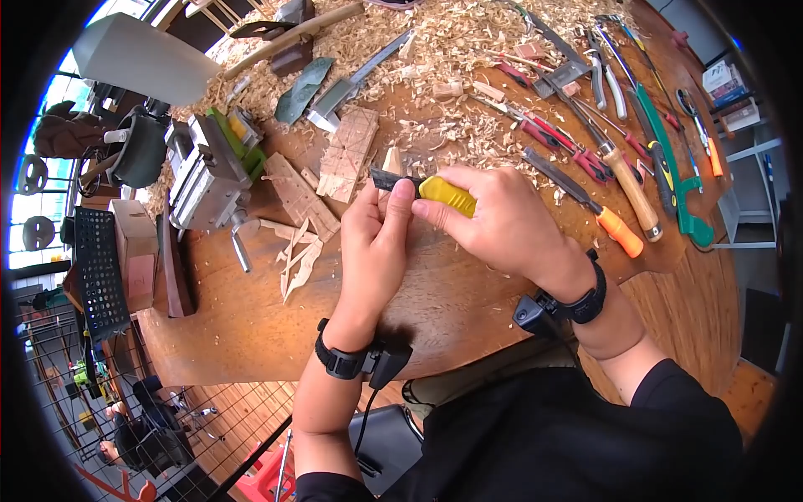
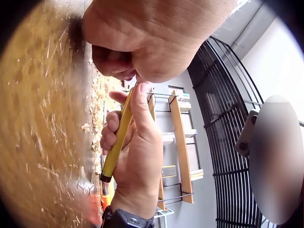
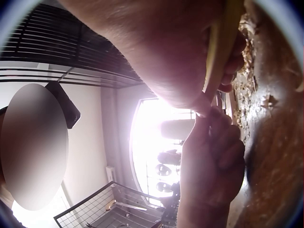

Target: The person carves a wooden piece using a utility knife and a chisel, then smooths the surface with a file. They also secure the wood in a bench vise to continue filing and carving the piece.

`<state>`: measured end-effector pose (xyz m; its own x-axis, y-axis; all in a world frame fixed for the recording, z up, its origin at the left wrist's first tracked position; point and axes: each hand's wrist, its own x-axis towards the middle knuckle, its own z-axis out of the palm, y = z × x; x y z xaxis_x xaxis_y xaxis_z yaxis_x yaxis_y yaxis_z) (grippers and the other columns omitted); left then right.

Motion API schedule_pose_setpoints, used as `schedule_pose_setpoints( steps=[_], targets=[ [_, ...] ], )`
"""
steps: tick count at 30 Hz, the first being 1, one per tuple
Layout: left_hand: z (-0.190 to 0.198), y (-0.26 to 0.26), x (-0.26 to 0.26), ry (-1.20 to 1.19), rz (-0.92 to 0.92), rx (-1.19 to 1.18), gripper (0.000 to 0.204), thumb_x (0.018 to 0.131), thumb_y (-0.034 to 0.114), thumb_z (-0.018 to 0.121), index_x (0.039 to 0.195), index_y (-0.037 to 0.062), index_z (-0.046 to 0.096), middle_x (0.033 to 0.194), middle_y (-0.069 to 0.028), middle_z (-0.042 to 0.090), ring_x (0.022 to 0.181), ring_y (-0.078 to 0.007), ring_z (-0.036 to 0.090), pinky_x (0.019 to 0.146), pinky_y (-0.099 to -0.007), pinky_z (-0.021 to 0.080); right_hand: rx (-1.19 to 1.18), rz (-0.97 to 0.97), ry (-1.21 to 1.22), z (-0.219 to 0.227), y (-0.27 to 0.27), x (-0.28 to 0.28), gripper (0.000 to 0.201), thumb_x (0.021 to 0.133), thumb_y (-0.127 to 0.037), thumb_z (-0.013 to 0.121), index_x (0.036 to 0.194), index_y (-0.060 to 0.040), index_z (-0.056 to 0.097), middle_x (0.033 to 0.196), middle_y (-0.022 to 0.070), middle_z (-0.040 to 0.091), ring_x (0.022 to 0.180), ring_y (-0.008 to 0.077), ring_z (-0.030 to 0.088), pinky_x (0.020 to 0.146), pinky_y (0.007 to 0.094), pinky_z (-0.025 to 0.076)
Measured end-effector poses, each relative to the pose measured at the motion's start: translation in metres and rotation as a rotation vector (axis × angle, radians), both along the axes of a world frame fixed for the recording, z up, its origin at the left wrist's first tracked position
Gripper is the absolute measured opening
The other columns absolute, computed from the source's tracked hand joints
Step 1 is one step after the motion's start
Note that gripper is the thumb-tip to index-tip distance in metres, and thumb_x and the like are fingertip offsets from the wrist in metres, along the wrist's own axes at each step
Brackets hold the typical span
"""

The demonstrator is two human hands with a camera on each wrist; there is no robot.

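A yellow-handled tool (image 1: 447, 197) lies in the right hand (image 1: 514, 222), fingers curled round it; the left wrist view shows its long yellow body (image 2: 118, 142) with a dark end. At its other end is a dark grey part (image 1: 386, 180), which the left hand (image 1: 372, 243) pinches between thumb and curled fingers. Both thumbs are close together there. Whether the dark part belongs to the tool, I cannot tell. In the right wrist view the right hand (image 3: 166, 52) hides much of the yellow handle (image 3: 221, 47), and the left hand (image 3: 211, 166) meets it.
Wood shavings (image 1: 452, 50) cover the back of the table (image 1: 251, 335). Left of the hands are a metal vise (image 1: 209, 176), wooden boards (image 1: 347, 155) and thin wood offcuts (image 1: 301, 259). Several tools lie at the right, among them an orange-handled file (image 1: 619, 233) and a wooden-handled tool (image 1: 631, 192).
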<state>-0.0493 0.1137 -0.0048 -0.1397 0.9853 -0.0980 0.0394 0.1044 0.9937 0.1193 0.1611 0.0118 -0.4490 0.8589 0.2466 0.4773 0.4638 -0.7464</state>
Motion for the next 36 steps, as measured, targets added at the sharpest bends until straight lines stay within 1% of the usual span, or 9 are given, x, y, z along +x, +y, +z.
schedule_pose_setpoints(
  steps=[2,6,9,11,15,20,24,26,36],
  targets=[
    [0.000,-0.002,-0.001,-0.005,0.031,-0.063,0.025,0.105,0.025,0.059,0.094,0.0033,0.064,0.069,0.0086,0.052,0.060,0.0001,0.039,0.051,-0.0208,0.028,0.000,-0.006,0.007,0.000,-0.002,0.000,0.036,0.088,-0.036,0.073,0.088,-0.0002,0.069,0.071,0.0238,0.066,0.068,0.0430,0.066,0.062,0.0487,0.053],
    [0.003,-0.001,0.004,-0.010,0.084,-0.020,0.029,0.103,0.029,0.061,0.090,0.0032,0.065,0.066,0.0096,0.049,0.058,0.0000,0.037,0.049,-0.0217,0.026,-0.010,-0.013,-0.015,0.001,-0.004,-0.002,0.035,0.089,-0.035,0.073,0.086,-0.0003,0.068,0.069,0.0235,0.065,0.068,0.0426,0.066,0.060,0.0484,0.053],
    [0.003,-0.001,0.005,0.124,0.123,-0.051,0.033,0.103,0.032,0.062,0.085,0.0035,0.065,0.062,0.0104,0.046,0.058,-0.0002,0.034,0.049,-0.0222,0.025,-0.086,-0.070,0.069,0.005,-0.010,-0.008,0.035,0.091,-0.035,0.072,0.084,-0.0007,0.067,0.068,0.0229,0.065,0.067,0.0422,0.066,0.058,0.0480,0.052],
    [-0.003,0.000,0.005,0.177,0.162,0.077,0.038,0.102,0.035,0.063,0.081,0.0036,0.063,0.059,0.0102,0.043,0.057,-0.0006,0.032,0.049,-0.0227,0.024,-0.086,-0.068,0.078,0.005,-0.011,-0.008,0.035,0.092,-0.035,0.071,0.083,-0.0008,0.066,0.068,0.0227,0.065,0.066,0.0419,0.065,0.057,0.0474,0.052],
    [-0.011,0.002,0.002,0.202,0.119,0.033,0.037,0.103,0.033,0.061,0.082,0.0030,0.062,0.061,0.0094,0.044,0.058,-0.0009,0.033,0.049,-0.0233,0.024,-0.112,-0.014,0.099,0.005,-0.003,-0.003,0.037,0.092,-0.036,0.071,0.083,-0.0002,0.067,0.069,0.0232,0.065,0.066,0.0422,0.066,0.059,0.0474,0.052],
    [-0.008,0.001,0.007,0.010,0.068,0.046,0.033,0.106,0.028,0.056,0.087,0.0017,0.062,0.065,0.0068,0.050,0.059,-0.0022,0.038,0.050,-0.0241,0.029,-0.044,-0.008,0.060,-0.003,0.000,0.000,0.040,0.090,-0.039,0.071,0.087,0.0008,0.068,0.070,0.0245,0.065,0.069,0.0434,0.066,0.063,0.0482,0.053],
    [-0.005,0.000,0.003,0.066,0.047,0.027,0.037,0.107,0.030,0.053,0.080,0.0051,0.058,0.066,0.0071,0.050,0.056,-0.0007,0.038,0.048,-0.0198,0.026,-0.057,-0.009,0.025,0.000,-0.002,0.001,0.040,0.090,-0.039,0.071,0.089,0.0004,0.069,0.069,0.0246,0.065,0.068,0.0436,0.066,0.063,0.0489,0.053],
    [-0.001,-0.001,0.003,0.100,0.059,-0.012,0.037,0.104,0.030,0.059,0.081,0.0010,0.061,0.063,0.0050,0.051,0.059,-0.0031,0.039,0.051,-0.0246,0.031,-0.066,-0.011,0.006,0.003,-0.004,0.001,0.039,0.091,-0.039,0.070,0.089,-0.0002,0.069,0.068,0.0241,0.065,0.067,0.0435,0.066,0.061,0.0489,0.053],
    [-0.005,0.002,0.005,0.177,0.106,-0.035,0.044,0.102,0.030,0.064,0.070,0.0010,0.054,0.060,0.0050,0.043,0.061,-0.0041,0.034,0.050,-0.0262,0.028,-0.050,-0.063,-0.003,-0.002,-0.010,-0.004,0.036,0.092,-0.036,0.070,0.083,-0.0015,0.063,0.064,0.0227,0.064,0.063,0.0421,0.066,0.056,0.0487,0.053]
  ],
)
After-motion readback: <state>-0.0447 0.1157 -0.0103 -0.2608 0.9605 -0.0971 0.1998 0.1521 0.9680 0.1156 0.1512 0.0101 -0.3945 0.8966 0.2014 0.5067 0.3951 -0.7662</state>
